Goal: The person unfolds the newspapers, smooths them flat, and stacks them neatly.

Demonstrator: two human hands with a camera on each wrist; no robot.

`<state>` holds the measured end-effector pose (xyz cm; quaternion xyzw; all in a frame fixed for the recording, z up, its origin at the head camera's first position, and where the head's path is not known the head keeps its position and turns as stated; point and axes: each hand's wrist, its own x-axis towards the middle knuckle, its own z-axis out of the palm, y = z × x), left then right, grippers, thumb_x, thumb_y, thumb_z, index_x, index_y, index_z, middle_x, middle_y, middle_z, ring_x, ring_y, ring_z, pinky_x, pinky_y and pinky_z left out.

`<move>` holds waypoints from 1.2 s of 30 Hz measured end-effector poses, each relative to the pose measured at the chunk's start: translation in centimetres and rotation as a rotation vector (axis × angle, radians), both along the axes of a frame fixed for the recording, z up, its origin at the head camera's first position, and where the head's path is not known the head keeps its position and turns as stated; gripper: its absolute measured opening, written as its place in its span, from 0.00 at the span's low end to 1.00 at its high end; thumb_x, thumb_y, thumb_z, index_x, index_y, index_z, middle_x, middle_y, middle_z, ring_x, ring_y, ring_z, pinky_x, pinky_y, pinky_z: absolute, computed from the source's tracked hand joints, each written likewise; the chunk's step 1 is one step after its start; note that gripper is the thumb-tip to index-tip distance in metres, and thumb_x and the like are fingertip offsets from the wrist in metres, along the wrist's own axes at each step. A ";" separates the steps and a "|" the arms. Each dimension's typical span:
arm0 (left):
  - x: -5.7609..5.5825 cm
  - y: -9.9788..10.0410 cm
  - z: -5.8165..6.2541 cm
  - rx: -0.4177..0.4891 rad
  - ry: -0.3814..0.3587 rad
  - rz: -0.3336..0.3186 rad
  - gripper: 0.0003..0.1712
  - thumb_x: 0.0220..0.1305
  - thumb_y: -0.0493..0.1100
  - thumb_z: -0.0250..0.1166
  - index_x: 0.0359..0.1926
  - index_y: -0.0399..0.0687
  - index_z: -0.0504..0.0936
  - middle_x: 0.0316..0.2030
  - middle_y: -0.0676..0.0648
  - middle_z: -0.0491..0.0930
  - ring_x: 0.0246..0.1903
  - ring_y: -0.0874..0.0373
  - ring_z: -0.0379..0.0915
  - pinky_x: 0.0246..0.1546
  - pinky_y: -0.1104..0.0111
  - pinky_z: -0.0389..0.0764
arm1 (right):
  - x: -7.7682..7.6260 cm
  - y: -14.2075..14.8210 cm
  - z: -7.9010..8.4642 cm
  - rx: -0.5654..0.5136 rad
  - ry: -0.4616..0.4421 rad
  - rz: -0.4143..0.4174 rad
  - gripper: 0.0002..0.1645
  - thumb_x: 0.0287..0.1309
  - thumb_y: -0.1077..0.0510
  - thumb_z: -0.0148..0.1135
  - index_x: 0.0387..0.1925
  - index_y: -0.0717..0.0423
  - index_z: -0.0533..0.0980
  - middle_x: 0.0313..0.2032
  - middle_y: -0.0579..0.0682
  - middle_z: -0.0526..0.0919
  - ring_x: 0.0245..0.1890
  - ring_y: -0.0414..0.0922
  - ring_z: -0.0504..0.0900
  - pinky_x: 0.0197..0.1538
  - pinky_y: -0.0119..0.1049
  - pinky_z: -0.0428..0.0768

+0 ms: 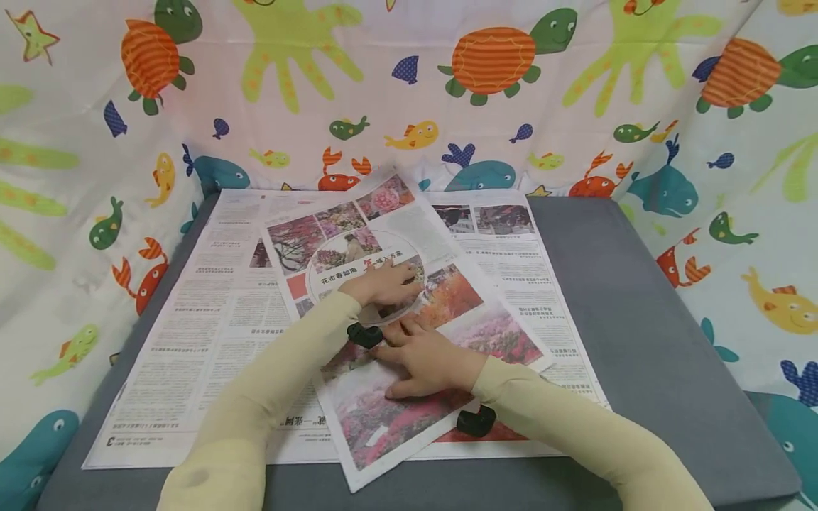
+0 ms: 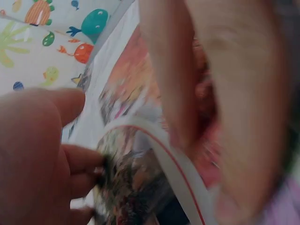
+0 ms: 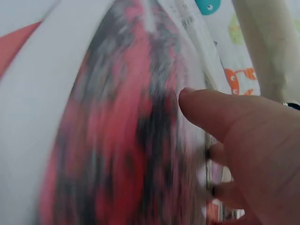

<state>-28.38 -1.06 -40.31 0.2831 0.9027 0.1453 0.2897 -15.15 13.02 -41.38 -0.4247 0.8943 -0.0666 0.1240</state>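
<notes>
A sheet of newspaper [image 1: 409, 433] with pink flower photos lies at a slant over a larger spread newspaper [image 1: 166, 341]. My left hand [image 1: 383, 284] rests on the upper sheet near its round picture, fingers pointing right. Below it, my right hand [image 1: 434, 358] lies on the same sheet with fingers spread toward the left. In the left wrist view, blurred fingers of the right hand [image 2: 234, 93] reach in beside the left hand [image 2: 33, 150]. The right wrist view has the right hand [image 3: 253, 136] beside the red and pink print, its thumb pointing left.
Both papers lie on a dark grey padded table [image 1: 626, 341]. A white cloth [image 1: 383, 85] printed with sea animals hangs behind and along both sides. Black wrist cameras [image 1: 476, 421] sit under the forearms, close over the paper.
</notes>
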 end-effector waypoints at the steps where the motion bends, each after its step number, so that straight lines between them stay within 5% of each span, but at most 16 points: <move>1: 0.0 0.2 0.1 0.014 -0.009 -0.024 0.36 0.80 0.64 0.41 0.79 0.53 0.60 0.82 0.45 0.50 0.82 0.37 0.32 0.78 0.36 0.39 | -0.1 -0.2 0.0 -0.013 -0.019 0.012 0.43 0.63 0.29 0.61 0.75 0.38 0.67 0.77 0.51 0.65 0.76 0.66 0.60 0.75 0.61 0.62; 5: 0.2 1.0 0.4 0.058 -0.055 -0.100 0.33 0.81 0.62 0.40 0.77 0.55 0.64 0.76 0.43 0.63 0.79 0.41 0.52 0.77 0.45 0.55 | -0.5 -0.8 0.1 -0.046 -0.108 0.027 0.42 0.63 0.33 0.63 0.76 0.36 0.65 0.75 0.46 0.68 0.80 0.59 0.55 0.77 0.58 0.62; 8: 0.5 1.3 0.6 0.074 -0.121 -0.122 0.34 0.80 0.63 0.41 0.79 0.55 0.61 0.63 0.41 0.77 0.60 0.45 0.77 0.67 0.52 0.71 | -0.9 -1.1 -0.1 -0.055 -0.127 0.046 0.46 0.62 0.35 0.64 0.78 0.36 0.61 0.75 0.45 0.68 0.81 0.55 0.51 0.79 0.56 0.58; 10: 0.6 1.5 0.7 0.081 -0.146 -0.117 0.35 0.80 0.63 0.41 0.80 0.55 0.59 0.55 0.41 0.80 0.46 0.47 0.82 0.60 0.54 0.75 | -1.0 -1.2 -0.3 -0.058 -0.125 0.059 0.48 0.62 0.36 0.65 0.79 0.36 0.58 0.76 0.46 0.67 0.82 0.54 0.50 0.80 0.56 0.56; 12: 0.7 1.6 0.7 0.091 -0.153 -0.117 0.35 0.80 0.63 0.42 0.79 0.55 0.61 0.52 0.41 0.80 0.43 0.47 0.81 0.58 0.53 0.76 | -1.1 -1.2 -0.5 -0.051 -0.128 0.063 0.49 0.62 0.37 0.65 0.80 0.36 0.56 0.77 0.45 0.65 0.82 0.54 0.47 0.80 0.56 0.53; 14: 0.8 1.6 0.5 0.096 -0.137 -0.117 0.34 0.80 0.63 0.41 0.79 0.55 0.62 0.64 0.42 0.76 0.59 0.45 0.77 0.67 0.51 0.70 | -1.2 -1.1 -0.6 -0.045 -0.128 0.066 0.48 0.63 0.37 0.64 0.80 0.36 0.55 0.77 0.45 0.65 0.83 0.55 0.46 0.81 0.57 0.52; 17: 0.8 1.5 0.3 0.103 -0.119 -0.132 0.34 0.81 0.63 0.40 0.78 0.56 0.62 0.78 0.46 0.61 0.79 0.42 0.51 0.78 0.46 0.55 | -1.2 -0.9 -0.5 -0.039 -0.139 0.062 0.47 0.64 0.36 0.64 0.79 0.36 0.57 0.76 0.45 0.65 0.83 0.55 0.44 0.81 0.56 0.50; 19: 0.8 1.5 0.2 0.101 -0.104 -0.137 0.33 0.81 0.63 0.40 0.79 0.57 0.61 0.81 0.52 0.52 0.82 0.42 0.33 0.80 0.45 0.45 | -1.3 -0.8 -0.5 -0.044 -0.143 0.065 0.47 0.64 0.36 0.64 0.79 0.37 0.57 0.76 0.46 0.66 0.83 0.55 0.44 0.81 0.56 0.50; 20: 0.8 1.4 0.1 0.100 -0.096 -0.143 0.33 0.81 0.62 0.40 0.78 0.57 0.62 0.81 0.53 0.51 0.82 0.42 0.31 0.80 0.45 0.44 | -1.3 -0.8 -0.4 -0.044 -0.145 0.066 0.46 0.64 0.36 0.64 0.79 0.37 0.58 0.76 0.47 0.65 0.83 0.55 0.44 0.81 0.56 0.50; 29: 0.9 0.8 -0.3 0.146 -0.078 -0.142 0.31 0.81 0.61 0.43 0.78 0.59 0.64 0.81 0.50 0.53 0.82 0.40 0.38 0.79 0.43 0.47 | -1.1 -0.4 -0.5 -0.050 -0.160 0.046 0.43 0.63 0.36 0.65 0.76 0.38 0.64 0.80 0.47 0.57 0.83 0.55 0.46 0.81 0.56 0.53; 36: 0.9 -5.0 2.2 0.250 -0.069 0.059 0.34 0.80 0.63 0.43 0.79 0.59 0.61 0.78 0.44 0.61 0.74 0.40 0.62 0.72 0.40 0.62 | -1.6 -0.4 -0.5 -0.109 -0.186 0.038 0.42 0.64 0.39 0.64 0.76 0.41 0.64 0.81 0.52 0.54 0.82 0.58 0.48 0.80 0.57 0.53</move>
